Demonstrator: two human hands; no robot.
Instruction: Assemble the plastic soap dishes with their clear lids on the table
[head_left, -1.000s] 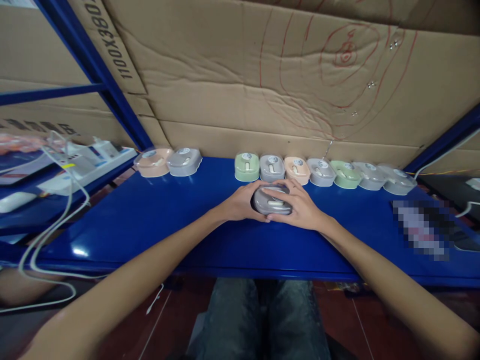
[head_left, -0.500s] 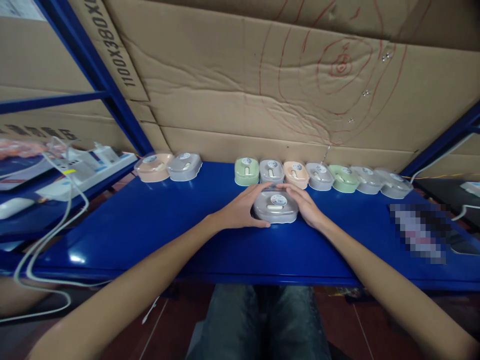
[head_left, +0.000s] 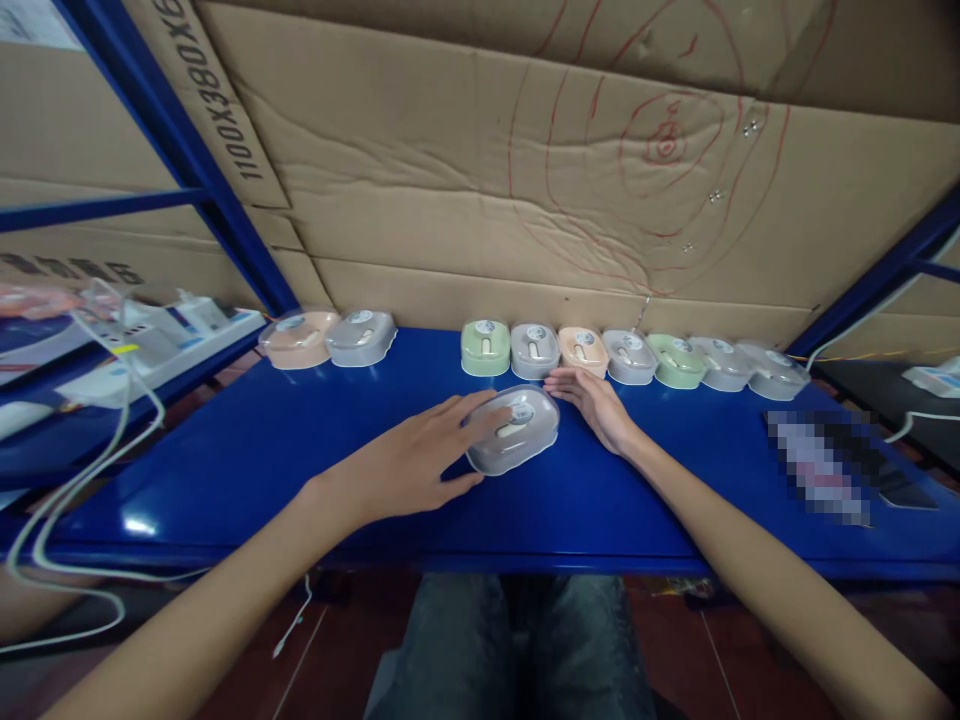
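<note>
A: What lies nearest you?
B: Your knees (head_left: 465, 640), in denim, under the near edge of the blue bench (head_left: 247, 460)

A: Where are your left hand (head_left: 416, 455) and the grey box (head_left: 517, 448)?
B: The grey box rests on the bench before you, set askew; your left hand is at its left end, fingers wide, forefinger over the clear lid (head_left: 541, 402), thumb apart near the lower edge; how firmly they press, one cannot tell

A: And your right hand (head_left: 592, 402)?
B: Just beyond the grey box's right end, fingers extended and close together; whether their tips touch it, one cannot tell

A: Beyond your hands?
B: A row of seven boxes (head_left: 630, 360), green, grey and peach; toward your left, a pair (head_left: 363, 340), peach and grey

A: Farthest from you?
B: A cardboard wall (head_left: 375, 180), marked with red rings (head_left: 665, 145)
</note>
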